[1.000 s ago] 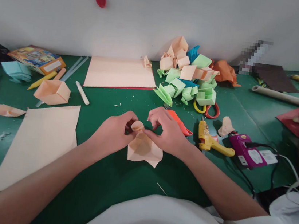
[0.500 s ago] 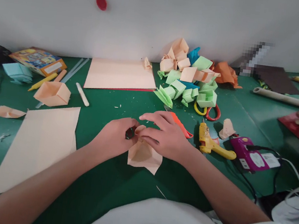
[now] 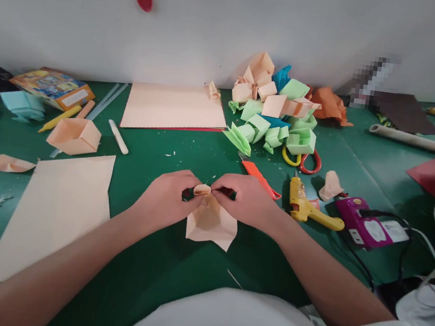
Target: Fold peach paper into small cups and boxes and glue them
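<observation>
We note first the green table (image 3: pixel 155 149), which fills the frame below the white wall. At lower left lies a large peach sheet (image 3: pixel 54 211), flat on the surface; a second peach sheet (image 3: pixel 172 106) lies flat at upper centre, against the wall. To its right, at upper centre-right, we find a pile of folded papers (image 3: pixel 275 117) in peach, green and blue. At frame centre the left hand (image 3: pixel 167 196) and the right hand (image 3: pixel 247 199) meet, fingertips facing. Each hand is closed to a pinch, thumb and forefinger gripping the curled top edge of the peach paper piece (image 3: pixel 211 224), whose lower part rests on the table between the wrists. Right of the right hand lies a yellow glue gun (image 3: pixel 308 207); an orange utility knife (image 3: pixel 261 178) lies just beyond the right hand's knuckles.
</observation>
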Tool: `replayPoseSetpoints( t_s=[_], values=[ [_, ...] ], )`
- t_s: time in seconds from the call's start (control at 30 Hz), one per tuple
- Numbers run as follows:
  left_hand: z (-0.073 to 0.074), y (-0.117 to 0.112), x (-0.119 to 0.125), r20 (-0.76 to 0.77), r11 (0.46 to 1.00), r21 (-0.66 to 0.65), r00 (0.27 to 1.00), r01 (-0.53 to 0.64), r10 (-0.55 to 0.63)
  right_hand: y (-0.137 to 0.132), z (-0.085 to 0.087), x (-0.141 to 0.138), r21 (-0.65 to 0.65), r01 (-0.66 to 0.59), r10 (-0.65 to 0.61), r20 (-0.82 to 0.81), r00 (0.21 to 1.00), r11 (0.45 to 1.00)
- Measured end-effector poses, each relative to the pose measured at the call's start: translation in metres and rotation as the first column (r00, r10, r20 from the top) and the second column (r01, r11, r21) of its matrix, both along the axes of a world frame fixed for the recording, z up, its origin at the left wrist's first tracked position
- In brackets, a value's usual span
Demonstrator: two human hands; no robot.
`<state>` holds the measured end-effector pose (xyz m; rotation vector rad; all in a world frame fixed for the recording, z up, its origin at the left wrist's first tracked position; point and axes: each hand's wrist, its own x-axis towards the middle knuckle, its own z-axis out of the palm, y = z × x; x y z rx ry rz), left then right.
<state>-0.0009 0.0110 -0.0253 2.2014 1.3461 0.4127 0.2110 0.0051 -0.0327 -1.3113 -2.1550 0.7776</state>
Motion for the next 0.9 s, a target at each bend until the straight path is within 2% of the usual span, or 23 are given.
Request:
replayPoseSetpoints(
  t_s=[0.1, 0.33, 0.47, 0.53, 0.6, 0.67, 0.73, 0.9],
  values=[
    [0.002, 0.001, 0.001, -0.012, 1.000, -0.022, 1.000, -0.018, 0.017, 0.001, -0.003, -0.001, 0.065, -0.008, 0.008, 0.007, 1.000, 0.998],
    [0.002, 0.005, 0.001, -0.002, 0.998, -0.059, 1.000, -0.029, 0.029, 0.005, -0.002, 0.001, 0.091, -0.023, 0.023, -0.002, 1.000, 0.996],
    [-0.001, 0.006, 0.000, -0.009, 0.997, -0.077, 1.000, -0.019, 0.019, 0.005, -0.002, 0.005, 0.100, -0.066, 0.064, 0.015, 0.998, 0.993],
    [-0.002, 0.006, -0.001, -0.032, 0.997, -0.072, 0.999, -0.030, 0.027, 0.006, -0.004, 0.008, 0.158, -0.105, 0.108, -0.011, 0.994, 0.982],
    [-0.002, 0.006, -0.001, -0.049, 0.998, -0.057, 0.998, -0.035, 0.032, 0.007, -0.008, 0.010, 0.275, -0.175, 0.191, -0.032, 0.981, 0.945],
    [-0.002, 0.007, 0.000, -0.050, 0.999, -0.045, 0.998, -0.029, 0.027, 0.009, -0.010, 0.011, 0.401, -0.242, 0.258, 0.014, 0.966, 0.883],
    [-0.002, 0.007, 0.001, -0.043, 0.999, -0.039, 0.999, -0.027, 0.025, 0.010, -0.011, 0.010, 0.484, -0.265, 0.249, 0.099, 0.963, 0.834],
    [-0.001, 0.006, 0.003, -0.055, 0.998, -0.032, 0.997, -0.053, 0.051, 0.008, -0.007, 0.008, 0.565, -0.291, 0.177, 0.250, 0.952, 0.772]
  ],
)
